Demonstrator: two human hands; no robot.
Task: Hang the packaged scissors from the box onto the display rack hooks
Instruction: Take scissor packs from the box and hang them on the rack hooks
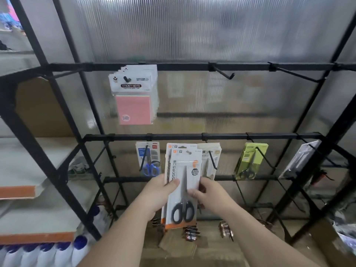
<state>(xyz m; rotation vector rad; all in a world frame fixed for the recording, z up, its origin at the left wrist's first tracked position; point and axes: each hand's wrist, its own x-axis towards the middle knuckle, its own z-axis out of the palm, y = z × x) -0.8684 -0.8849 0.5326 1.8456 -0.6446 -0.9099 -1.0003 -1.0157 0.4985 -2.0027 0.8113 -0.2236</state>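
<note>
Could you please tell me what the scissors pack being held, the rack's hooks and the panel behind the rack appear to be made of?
Scissors pack: white printed card, seemingly under a clear plastic blister, going by the sheen over the blades. The handles are matte black, probably plastic.
Hooks: thin black-coated rods, likely metal.
Back panel: translucent ribbed sheet, probably plastic. Shapes behind it show only as blurs.

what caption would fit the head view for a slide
Left hand and right hand hold packaged scissors up to a display rack hung with sticky notes.
</note>
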